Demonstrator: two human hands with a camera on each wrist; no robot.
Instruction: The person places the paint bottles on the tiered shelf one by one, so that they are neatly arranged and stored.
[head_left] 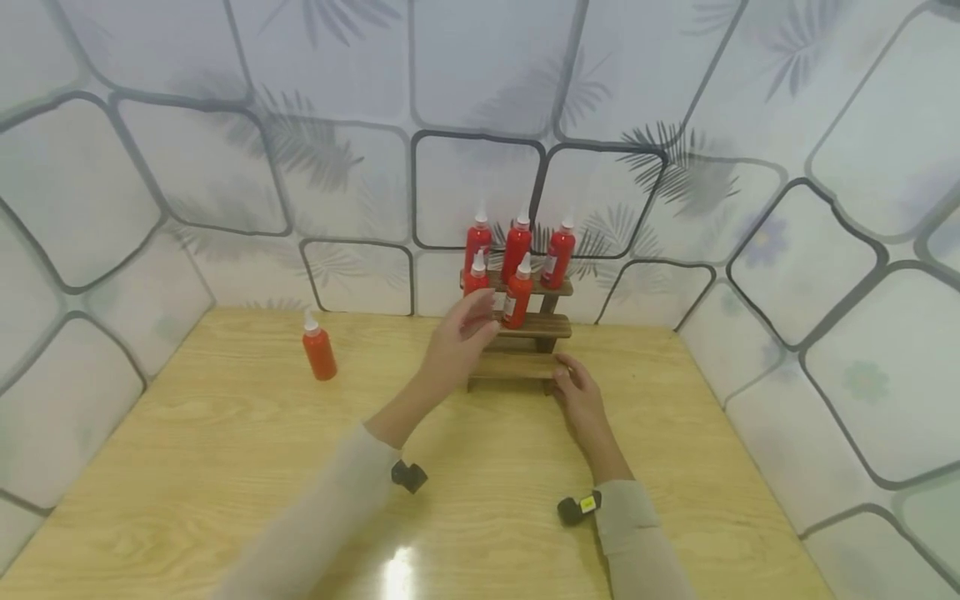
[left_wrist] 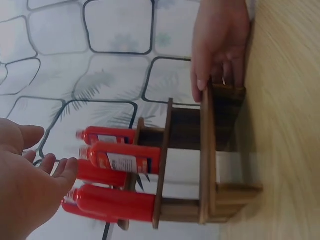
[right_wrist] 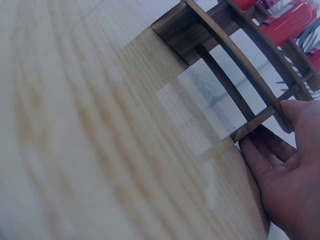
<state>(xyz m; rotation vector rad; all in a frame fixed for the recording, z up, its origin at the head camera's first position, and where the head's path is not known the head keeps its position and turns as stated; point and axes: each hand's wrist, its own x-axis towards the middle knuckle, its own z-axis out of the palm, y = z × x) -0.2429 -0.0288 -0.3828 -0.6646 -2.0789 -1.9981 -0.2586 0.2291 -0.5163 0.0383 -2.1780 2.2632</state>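
A small stepped wooden stand (head_left: 517,365) stands near the back wall. Three red squeeze bottles with white nozzle caps are on its top step, one of them the right-hand bottle (head_left: 558,257). Two more stand on the middle step, including a front bottle (head_left: 517,302). My left hand (head_left: 452,342) is raised in front of these, fingers loosely bent and nothing held; the left wrist view shows a gap between hand and bottles. With thumb and fingers, my right hand (head_left: 581,398) grips the right end of the bottom step (right_wrist: 240,65).
Another red bottle (head_left: 320,354) stands alone on the left of the wooden table (head_left: 187,450). Patterned wall covering (head_left: 352,183) encloses the back and both sides. Bare tabletop lies between the lone bottle and the stand.
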